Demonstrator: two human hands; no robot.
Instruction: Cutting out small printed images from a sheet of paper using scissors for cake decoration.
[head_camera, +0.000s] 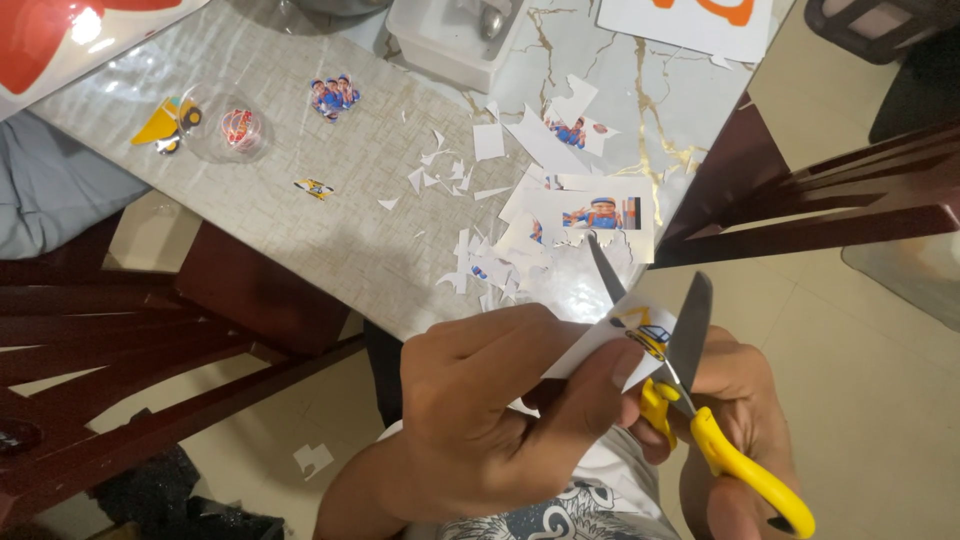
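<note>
A marbled grey table top (330, 200) with gold veins fills the upper half of the frame, running at a slant. White paper scraps (490, 240) lie scattered over its middle, thickest near the lower edge, beside a cut sheet with a printed cartoon figure (600, 215). Toward the upper left sit a small clear round dish (228, 125), a yellow cut-out (165, 125) touching its left side, and a cut-out of three figures (333, 95) just to its right. A white tray (445, 40) is cut off at the top centre. Dark wooden chair frames (120, 360) stand at lower left and at right, over a pale tiled floor (870, 350).

In the lower centre the left hand (480, 410) pinches a small white piece of paper (625, 345) with a yellow printed vehicle, thumb and fingers pressed together on it. The right hand (735, 400) is closed through the yellow handles of the scissors (680, 370), whose blades stand spread, the paper between them.

The right hand's fingers are mostly hidden behind the handles, and the picture on the paper is partly covered by a blade.
</note>
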